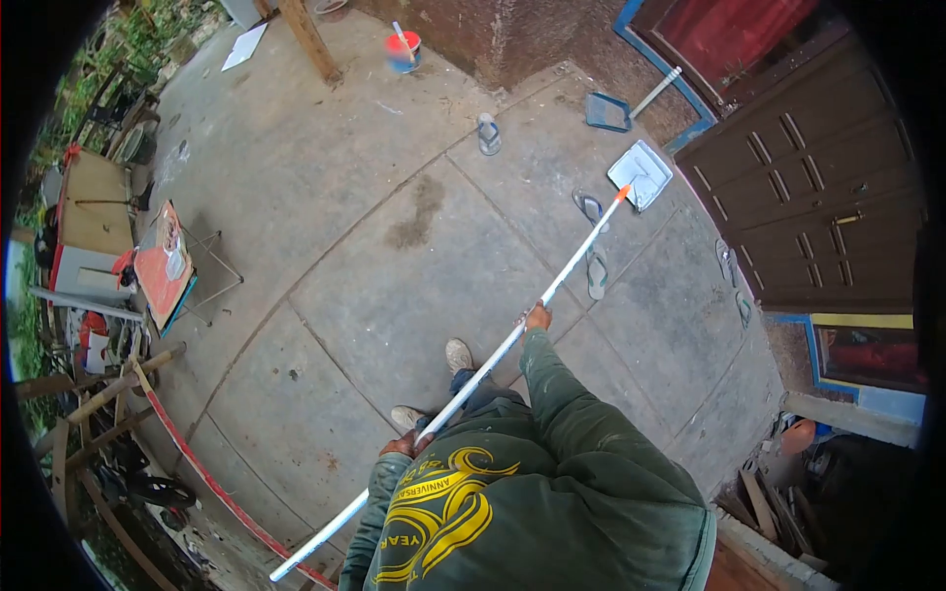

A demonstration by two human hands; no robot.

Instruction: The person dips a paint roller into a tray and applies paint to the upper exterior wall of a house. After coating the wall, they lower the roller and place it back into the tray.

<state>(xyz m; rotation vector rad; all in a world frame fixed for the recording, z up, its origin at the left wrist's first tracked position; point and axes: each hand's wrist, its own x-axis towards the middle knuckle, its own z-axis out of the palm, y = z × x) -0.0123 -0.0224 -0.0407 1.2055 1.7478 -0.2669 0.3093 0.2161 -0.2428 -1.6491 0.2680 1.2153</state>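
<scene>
A long white pole (473, 379) runs diagonally across my body, with an orange tip (623, 193) at its far end. My right hand (538, 316) is closed around the middle of the pole. Lower down, close to my waist, my left hand (404, 446) is wrapped around it too, partly hidden by the sleeve. The far end reaches a paint tray (650, 167) holding white paint on the concrete floor. A thin metal frame, apparently a paint roller's, shows at the tip; the roller head is hard to make out.
Flip-flops (596, 274) lie under the pole, with another flip-flop (489, 134) farther off. A blue dustpan (608, 112) lies near the brown door (803, 177). A red bucket (403, 49) stands near a wooden post (308, 39). At left is a small folding table (166, 271).
</scene>
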